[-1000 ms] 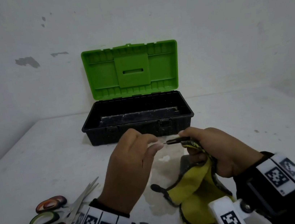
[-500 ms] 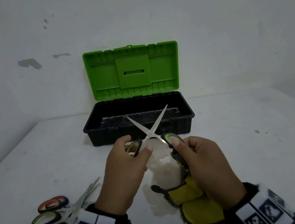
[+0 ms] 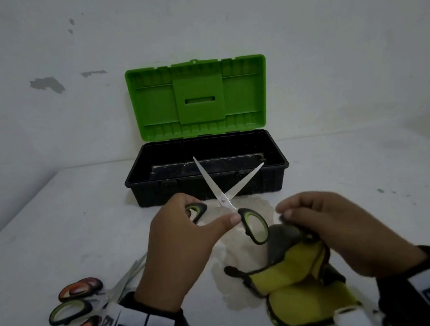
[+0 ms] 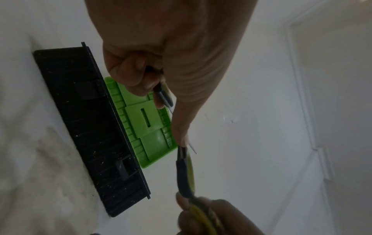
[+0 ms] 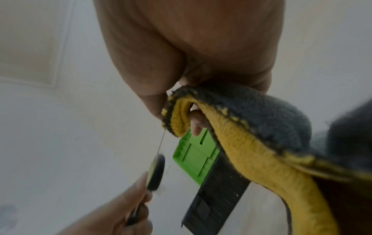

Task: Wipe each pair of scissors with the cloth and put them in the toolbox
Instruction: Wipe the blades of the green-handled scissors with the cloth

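Just before the open green-lidded black toolbox (image 3: pixel 210 174), my left hand (image 3: pixel 181 247) alone now grips the spread green-handled scissors (image 3: pixel 230 202); my right hand (image 3: pixel 336 228) has let go, clutching only the yellow-grey cloth (image 3: pixel 292 270), so the blades are ready for wiping.

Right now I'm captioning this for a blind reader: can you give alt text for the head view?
A left hand holds green-handled scissors with the blades spread open, while the right hand grips a yellow and grey cloth. Behind them an open toolbox with a raised green lid sits on a white table; more scissors lie at lower left.
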Tool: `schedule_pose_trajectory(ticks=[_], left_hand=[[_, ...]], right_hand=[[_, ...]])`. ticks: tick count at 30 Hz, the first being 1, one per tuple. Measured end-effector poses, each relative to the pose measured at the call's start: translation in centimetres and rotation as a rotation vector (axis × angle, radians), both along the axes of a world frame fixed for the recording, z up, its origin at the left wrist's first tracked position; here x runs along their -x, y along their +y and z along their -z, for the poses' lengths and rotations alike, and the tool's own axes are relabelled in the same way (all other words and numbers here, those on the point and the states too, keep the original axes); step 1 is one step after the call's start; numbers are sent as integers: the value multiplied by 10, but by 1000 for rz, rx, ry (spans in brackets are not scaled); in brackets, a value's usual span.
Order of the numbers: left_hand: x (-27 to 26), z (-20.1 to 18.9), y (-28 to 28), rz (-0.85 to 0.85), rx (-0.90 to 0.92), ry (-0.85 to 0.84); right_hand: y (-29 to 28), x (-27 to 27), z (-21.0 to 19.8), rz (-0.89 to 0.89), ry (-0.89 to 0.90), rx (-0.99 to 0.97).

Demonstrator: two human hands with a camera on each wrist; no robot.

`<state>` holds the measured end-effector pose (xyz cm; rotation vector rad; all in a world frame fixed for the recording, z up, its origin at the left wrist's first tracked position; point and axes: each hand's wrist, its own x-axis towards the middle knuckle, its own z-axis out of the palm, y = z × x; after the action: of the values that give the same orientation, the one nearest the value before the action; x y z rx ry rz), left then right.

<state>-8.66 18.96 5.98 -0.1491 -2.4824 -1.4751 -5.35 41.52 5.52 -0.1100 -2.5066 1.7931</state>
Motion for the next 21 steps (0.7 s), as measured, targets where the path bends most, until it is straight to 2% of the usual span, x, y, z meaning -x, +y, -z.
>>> schedule_pose_trajectory(ticks=[3, 6, 8, 12, 17, 21], left_hand=[[-1, 0, 4, 9, 46, -8], [-4, -1, 10, 24, 93, -7], [-5, -3, 13, 28, 116, -4], [-8, -6, 16, 29, 158, 9], [-9, -4, 13, 30, 141, 2], [-9, -5, 15, 25, 130, 0]], right_hand=[[9, 7, -15, 110, 120, 92], [-5, 6, -24, 97, 317, 155], [-21, 3, -25, 116, 433, 81], [-47, -1, -16, 145, 602, -197], [-51, 2, 1, 218, 684, -397], [-53, 0, 5, 340, 621, -370]])
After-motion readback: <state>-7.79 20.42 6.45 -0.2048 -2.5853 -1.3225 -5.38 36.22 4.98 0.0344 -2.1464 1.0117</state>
